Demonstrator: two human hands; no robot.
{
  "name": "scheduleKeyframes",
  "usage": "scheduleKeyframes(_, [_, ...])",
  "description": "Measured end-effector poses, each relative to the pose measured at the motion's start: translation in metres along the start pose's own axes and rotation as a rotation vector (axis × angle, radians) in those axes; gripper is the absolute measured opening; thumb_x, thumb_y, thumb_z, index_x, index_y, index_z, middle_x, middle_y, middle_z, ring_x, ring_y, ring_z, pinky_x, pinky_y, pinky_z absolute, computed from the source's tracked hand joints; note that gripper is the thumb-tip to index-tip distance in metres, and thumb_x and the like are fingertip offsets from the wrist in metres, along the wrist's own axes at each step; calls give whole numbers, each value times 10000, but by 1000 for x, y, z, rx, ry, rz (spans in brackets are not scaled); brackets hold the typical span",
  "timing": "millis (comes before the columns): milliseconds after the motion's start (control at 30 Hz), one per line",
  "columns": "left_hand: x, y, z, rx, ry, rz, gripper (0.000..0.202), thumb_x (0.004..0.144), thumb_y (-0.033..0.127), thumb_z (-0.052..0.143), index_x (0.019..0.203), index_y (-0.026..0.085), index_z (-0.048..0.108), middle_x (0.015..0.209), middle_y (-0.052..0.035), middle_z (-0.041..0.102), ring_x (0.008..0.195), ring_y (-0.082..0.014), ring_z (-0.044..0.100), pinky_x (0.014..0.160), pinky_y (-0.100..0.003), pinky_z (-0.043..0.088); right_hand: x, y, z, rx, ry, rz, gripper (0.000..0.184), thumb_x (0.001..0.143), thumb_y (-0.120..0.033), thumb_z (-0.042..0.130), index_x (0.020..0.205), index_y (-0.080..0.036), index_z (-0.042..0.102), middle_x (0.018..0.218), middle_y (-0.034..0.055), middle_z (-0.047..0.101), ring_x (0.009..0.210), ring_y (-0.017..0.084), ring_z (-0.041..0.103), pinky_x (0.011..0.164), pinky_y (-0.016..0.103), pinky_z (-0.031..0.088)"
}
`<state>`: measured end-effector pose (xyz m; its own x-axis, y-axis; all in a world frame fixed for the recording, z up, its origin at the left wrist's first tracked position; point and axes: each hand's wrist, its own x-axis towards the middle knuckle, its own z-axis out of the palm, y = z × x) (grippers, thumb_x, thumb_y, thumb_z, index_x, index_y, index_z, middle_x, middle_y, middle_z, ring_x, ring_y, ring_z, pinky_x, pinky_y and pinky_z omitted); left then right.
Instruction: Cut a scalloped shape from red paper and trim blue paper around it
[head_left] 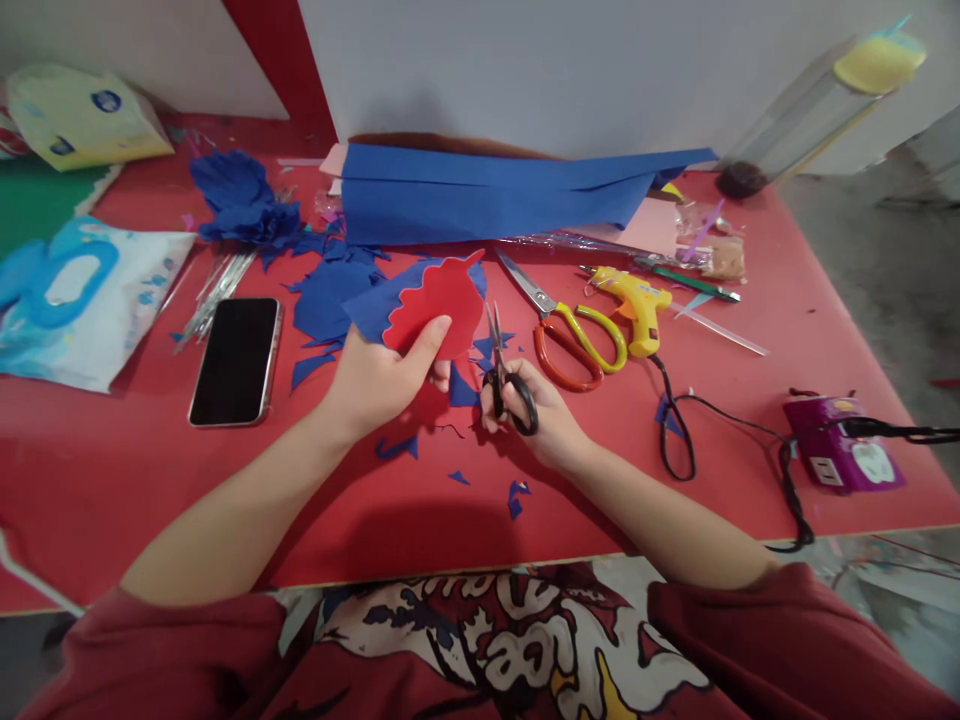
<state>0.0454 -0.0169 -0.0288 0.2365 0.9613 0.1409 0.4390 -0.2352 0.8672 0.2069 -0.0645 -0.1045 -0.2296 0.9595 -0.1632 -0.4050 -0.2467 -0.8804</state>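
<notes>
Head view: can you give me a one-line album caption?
Left hand holds a red scalloped shape; right hand grips small black scissors.

Left fingers [442, 375] mostly hidden behind red cutout [439, 305]. Clear tube [814, 110] at surface's far right corner cut by frame edge. Plug cable [911, 433] too.

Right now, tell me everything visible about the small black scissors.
The small black scissors have dark loop handles and thin silvery blades, slightly parted and pointing away from the person. The right hand holds them, fingers through the loops, just above the red table. Their tips sit beside the scalloped red paper shape gripped by the left hand.
</notes>
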Motion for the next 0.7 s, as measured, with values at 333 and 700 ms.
scheduleKeyframes(333, [-4, 11, -5, 45, -10, -32, 370, 797, 282, 470, 434, 208, 484, 441, 21, 577, 486, -122, 589, 784, -269, 513, -6, -2, 1, -79, -148, 7, 441, 672, -496, 692, 815, -212, 387, 759, -14, 583, 576, 83, 524, 465, 199, 369])
scheduleKeyframes(700, [-3, 10, -4, 82, -13, -36, 398, 804, 283, 455, 413, 215, 481, 439, 18, 568, 494, -126, 585, 792, -266, 502, -7, -5, 2, -65, -253, -6, 462, 674, -552, 661, 840, -225, 380, 835, 9, 555, 640, 105, 541, 592, 264, 450])
